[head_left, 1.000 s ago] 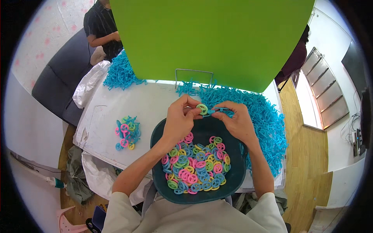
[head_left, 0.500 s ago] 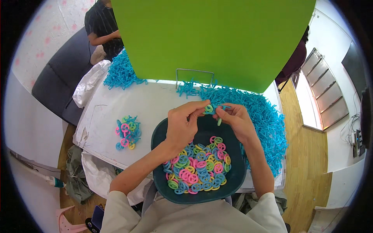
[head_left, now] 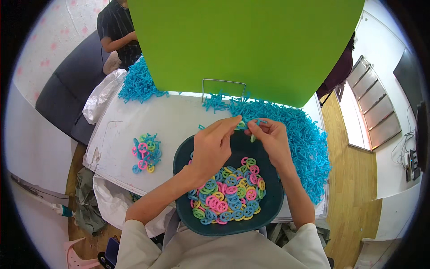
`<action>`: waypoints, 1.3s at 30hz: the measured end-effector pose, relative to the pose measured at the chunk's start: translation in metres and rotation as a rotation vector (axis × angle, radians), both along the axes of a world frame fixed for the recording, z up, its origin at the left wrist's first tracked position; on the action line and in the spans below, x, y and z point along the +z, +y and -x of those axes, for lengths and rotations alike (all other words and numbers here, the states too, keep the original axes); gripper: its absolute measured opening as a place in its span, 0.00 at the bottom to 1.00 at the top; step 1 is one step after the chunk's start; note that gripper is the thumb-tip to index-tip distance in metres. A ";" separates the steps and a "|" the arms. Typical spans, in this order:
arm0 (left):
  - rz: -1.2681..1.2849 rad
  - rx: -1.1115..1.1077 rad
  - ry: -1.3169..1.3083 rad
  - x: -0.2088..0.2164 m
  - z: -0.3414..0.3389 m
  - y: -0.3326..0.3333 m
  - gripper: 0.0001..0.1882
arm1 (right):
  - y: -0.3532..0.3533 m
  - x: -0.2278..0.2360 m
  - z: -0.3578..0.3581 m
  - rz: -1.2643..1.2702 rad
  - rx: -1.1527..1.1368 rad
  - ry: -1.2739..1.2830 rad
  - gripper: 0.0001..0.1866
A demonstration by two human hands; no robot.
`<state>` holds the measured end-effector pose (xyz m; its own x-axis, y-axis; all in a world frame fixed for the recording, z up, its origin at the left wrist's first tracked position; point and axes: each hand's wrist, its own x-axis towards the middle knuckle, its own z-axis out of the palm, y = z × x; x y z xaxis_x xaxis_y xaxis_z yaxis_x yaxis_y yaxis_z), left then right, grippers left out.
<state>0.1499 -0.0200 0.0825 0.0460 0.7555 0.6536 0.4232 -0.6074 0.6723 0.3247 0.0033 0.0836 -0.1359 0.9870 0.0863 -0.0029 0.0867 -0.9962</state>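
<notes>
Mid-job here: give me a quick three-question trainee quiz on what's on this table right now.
1. True or false: the dark teal bowl holds rings of a single colour.
2. Where is the small loose pile of rings? A) left of the bowl B) on the blue strips C) on the floor
3. What do the left hand and right hand pinch between them?

Key: 1. False, they are pink, blue, yellow and green. 2. A. 3. A small green ring, above the bowl's far rim.

Glossy plastic rings (head_left: 226,195), matt dark plastic basin (head_left: 268,210), seemingly paper-covered table (head_left: 174,121), thin metal wire frame (head_left: 223,82)
</notes>
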 end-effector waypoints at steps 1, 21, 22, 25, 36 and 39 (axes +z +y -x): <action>0.057 -0.007 -0.009 0.000 0.001 0.000 0.16 | -0.002 0.001 0.002 -0.059 -0.049 -0.054 0.13; 0.382 -0.103 -0.229 0.013 0.027 0.004 0.12 | -0.002 0.020 -0.018 -0.246 0.163 -0.334 0.16; 0.315 -0.082 -0.190 0.014 0.041 0.004 0.13 | 0.003 0.018 -0.022 -0.257 0.094 -0.381 0.16; 0.182 0.186 0.054 0.014 0.103 0.003 0.13 | 0.021 0.010 -0.048 -0.348 -0.085 -0.557 0.17; 0.141 0.424 0.569 -0.012 0.155 -0.011 0.14 | 0.043 -0.030 -0.088 -0.487 -0.042 -1.029 0.18; 0.072 0.216 0.484 -0.005 0.109 -0.007 0.11 | 0.050 -0.030 -0.084 -0.347 -0.048 -1.091 0.18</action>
<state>0.0408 -0.0270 0.0778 0.1679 0.8231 0.5425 0.8054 -0.4319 0.4060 0.4087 0.0529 0.0538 -0.2679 0.9393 0.2144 0.8588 0.3337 -0.3887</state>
